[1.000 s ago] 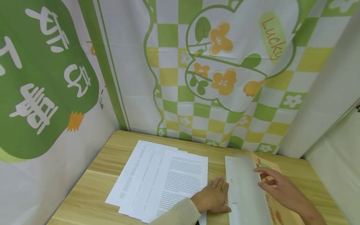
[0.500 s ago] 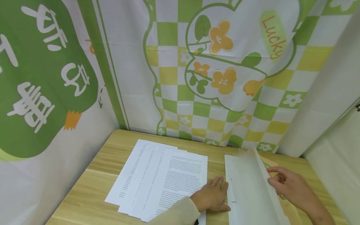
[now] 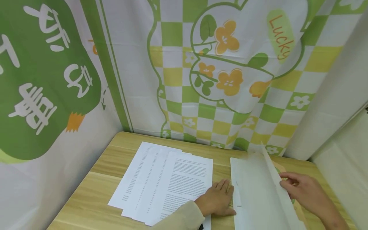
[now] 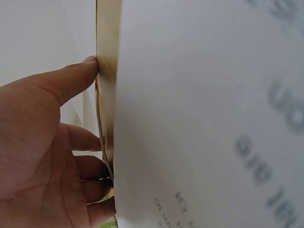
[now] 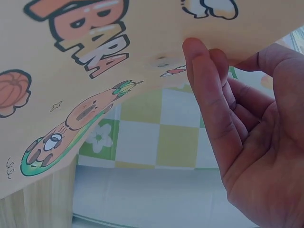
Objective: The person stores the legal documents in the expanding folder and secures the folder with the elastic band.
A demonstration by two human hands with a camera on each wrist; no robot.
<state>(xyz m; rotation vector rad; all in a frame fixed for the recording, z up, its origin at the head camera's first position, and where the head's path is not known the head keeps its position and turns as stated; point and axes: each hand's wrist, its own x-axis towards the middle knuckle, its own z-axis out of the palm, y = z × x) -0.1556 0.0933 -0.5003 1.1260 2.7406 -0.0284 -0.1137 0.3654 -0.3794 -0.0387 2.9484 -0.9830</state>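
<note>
A folder lies open at the right of the table, its pale inner side up. Its right part is lifted and slants upward, and tan shows behind it. My right hand pinches that lifted edge between thumb and fingers. From the right wrist view, the folder's tan cover shows cartoon prints and large letters, with the right hand at its edge. My left hand rests palm down on the table, fingertips at the folder's left edge. In the left wrist view, the left hand has its fingers extended.
Overlapping printed sheets lie fanned out left of the folder, partly under my left sleeve. The wooden table ends at a green-and-white checked curtain. White cloth hangs along both sides.
The folder's right part has swung up and to the right with my right hand, covering more of the tan printed area. My left hand stays in place.
</note>
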